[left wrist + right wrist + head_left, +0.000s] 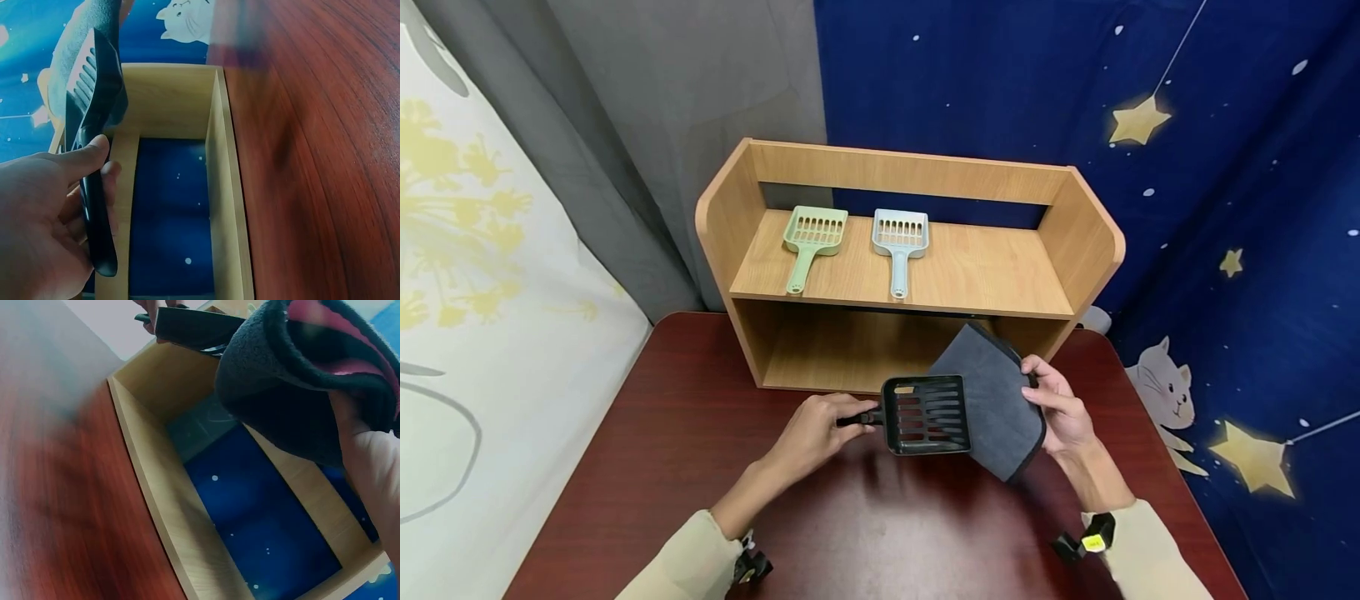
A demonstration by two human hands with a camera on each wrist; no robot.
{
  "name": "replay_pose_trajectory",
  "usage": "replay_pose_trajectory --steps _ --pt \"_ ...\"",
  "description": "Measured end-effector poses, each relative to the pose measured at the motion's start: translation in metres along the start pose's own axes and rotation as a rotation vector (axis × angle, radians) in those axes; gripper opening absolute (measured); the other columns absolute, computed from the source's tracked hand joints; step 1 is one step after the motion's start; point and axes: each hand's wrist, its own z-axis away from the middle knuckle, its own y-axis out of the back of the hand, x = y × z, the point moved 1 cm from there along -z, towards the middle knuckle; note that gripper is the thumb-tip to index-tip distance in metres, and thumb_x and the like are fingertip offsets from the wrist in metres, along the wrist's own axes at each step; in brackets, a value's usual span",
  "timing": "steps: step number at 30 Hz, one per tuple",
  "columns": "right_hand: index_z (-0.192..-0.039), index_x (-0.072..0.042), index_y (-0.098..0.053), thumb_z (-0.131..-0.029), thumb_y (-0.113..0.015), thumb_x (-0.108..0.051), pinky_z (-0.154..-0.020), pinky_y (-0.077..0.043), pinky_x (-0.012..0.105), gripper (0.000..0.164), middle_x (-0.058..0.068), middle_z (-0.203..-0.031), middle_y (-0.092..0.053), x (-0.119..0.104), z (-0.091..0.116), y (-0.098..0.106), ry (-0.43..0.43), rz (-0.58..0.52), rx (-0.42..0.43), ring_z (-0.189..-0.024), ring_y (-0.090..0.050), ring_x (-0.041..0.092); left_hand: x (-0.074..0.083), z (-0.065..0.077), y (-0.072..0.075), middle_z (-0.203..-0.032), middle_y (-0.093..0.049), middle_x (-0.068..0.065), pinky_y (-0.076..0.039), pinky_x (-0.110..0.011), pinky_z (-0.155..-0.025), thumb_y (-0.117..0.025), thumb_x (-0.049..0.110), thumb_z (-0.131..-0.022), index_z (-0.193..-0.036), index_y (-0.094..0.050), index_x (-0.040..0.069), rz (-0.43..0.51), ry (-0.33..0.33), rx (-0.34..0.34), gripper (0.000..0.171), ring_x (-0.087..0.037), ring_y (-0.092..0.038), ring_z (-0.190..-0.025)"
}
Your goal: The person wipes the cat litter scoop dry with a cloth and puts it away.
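My left hand (pixel 820 433) pinches the handle of a black slotted litter scoop (pixel 927 450), thumb on one side and fingers on the other. In the left wrist view the handle (pixel 98 225) runs down past the palm. My right hand (pixel 1060 408) grips a dark grey cloth (pixel 1000 408) by its black-trimmed edge. Folds of the cloth (pixel 262 394) in the right wrist view show pink on the inner side. The scoop's head overlaps the cloth's left part in the head view. Both are held over the table in front of the shelf.
A two-level wooden shelf (pixel 1000 267) stands at the back of the dark red table (pixel 685 467). On its upper board lie a green slotted scoop (pixel 805 258) and a pale blue slotted scoop (pixel 899 271), side by side. Curtains (pixel 970 83) hang behind.
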Motion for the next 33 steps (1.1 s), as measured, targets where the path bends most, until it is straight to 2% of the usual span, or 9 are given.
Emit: replay_pose_trajectory --steps 4,12,15,18,20,23,27,30,33 --pt "-0.122 0.001 -0.060 -0.094 -0.016 0.024 -0.084 -0.061 0.032 0.057 0.015 -0.115 -0.066 -0.004 0.002 -0.003 0.004 0.071 0.006 -0.103 -0.071 0.024 -0.001 0.003 0.003 -0.109 -0.080 -0.004 -0.061 -0.035 -0.077 -0.087 0.009 -0.087 -0.122 -0.080 0.007 -0.027 0.014 -0.001 0.035 -0.018 -0.076 -0.097" --pt "-0.119 -0.003 -0.070 -0.095 -0.042 0.025 -0.080 -0.063 0.030 0.047 0.010 -0.114 -0.065 -0.010 0.008 -0.013 -0.005 0.403 0.187 -0.100 -0.072 0.019 -0.006 0.007 0.007 -0.109 -0.081 -0.005 -0.061 -0.041 -0.080 -0.086 0.016 -0.089 -0.120 -0.080 0.008 -0.086 0.030 0.008 0.032 -0.020 -0.078 -0.097" --pt "-0.118 -0.001 -0.072 -0.095 -0.052 0.023 -0.080 -0.062 0.028 0.040 0.007 -0.116 -0.064 -0.009 0.010 -0.017 -0.004 0.566 0.267 -0.103 -0.069 0.016 -0.009 0.008 0.009 -0.110 -0.081 -0.003 -0.061 -0.041 -0.081 -0.086 0.018 -0.090 -0.119 -0.081 0.009 -0.100 0.056 0.010 0.031 -0.019 -0.077 -0.099" --pt "-0.117 0.003 -0.073 -0.093 -0.065 0.019 -0.082 -0.060 0.024 0.030 0.004 -0.116 -0.065 -0.005 0.010 -0.024 0.007 0.783 0.367 -0.108 -0.064 0.014 -0.010 0.007 0.012 -0.110 -0.081 -0.001 -0.061 -0.041 -0.082 -0.086 0.018 -0.089 -0.117 -0.081 0.011 -0.117 0.085 0.009 0.029 -0.017 -0.077 -0.100" --pt "-0.116 0.004 -0.074 -0.091 -0.072 0.014 -0.083 -0.058 0.022 0.027 0.004 -0.115 -0.068 0.000 0.010 -0.028 0.015 0.954 0.396 -0.109 -0.062 0.013 -0.010 0.005 0.013 -0.110 -0.081 0.000 -0.061 -0.039 -0.079 -0.086 0.019 -0.090 -0.116 -0.081 0.011 -0.126 0.106 0.009 0.028 -0.014 -0.076 -0.094" --pt "-0.113 0.002 -0.076 -0.089 -0.078 0.010 -0.085 -0.056 0.020 0.026 0.007 -0.112 -0.070 0.010 0.008 -0.033 0.046 1.130 0.388 -0.109 -0.063 0.014 -0.008 0.002 0.012 -0.105 -0.081 0.001 -0.057 -0.034 -0.072 -0.086 0.018 -0.090 -0.113 -0.082 0.012 -0.122 0.144 0.011 0.024 -0.008 -0.066 -0.078" --pt "-0.113 -0.001 -0.077 -0.087 -0.080 0.010 -0.085 -0.054 0.019 0.028 0.014 -0.110 -0.070 0.030 0.007 -0.039 0.107 1.197 0.337 -0.104 -0.063 0.014 -0.005 -0.002 0.006 -0.087 -0.077 0.003 -0.049 -0.026 -0.063 -0.087 0.017 -0.089 -0.102 -0.081 0.012 -0.096 0.189 0.036 0.015 -0.004 -0.050 -0.064" --pt "-0.111 -0.001 -0.077 -0.084 -0.081 0.013 -0.085 -0.052 0.017 0.030 0.016 -0.109 -0.070 0.049 0.005 -0.045 0.154 1.190 0.339 -0.104 -0.061 0.012 -0.002 -0.005 0.000 -0.076 -0.070 0.006 -0.046 -0.023 -0.058 -0.087 0.015 -0.088 -0.094 -0.078 0.011 -0.055 0.212 0.065 0.011 -0.004 -0.048 -0.062" --pt "-0.109 -0.001 -0.077 -0.081 -0.082 0.015 -0.083 -0.050 0.017 0.033 0.017 -0.105 -0.068 0.069 0.002 -0.052 0.201 1.189 0.305 -0.101 -0.060 0.013 0.002 -0.008 -0.007 -0.075 -0.070 0.005 -0.048 -0.025 -0.058 -0.087 0.015 -0.088 -0.092 -0.078 0.011 -0.022 0.228 0.093 0.011 -0.006 -0.051 -0.062"
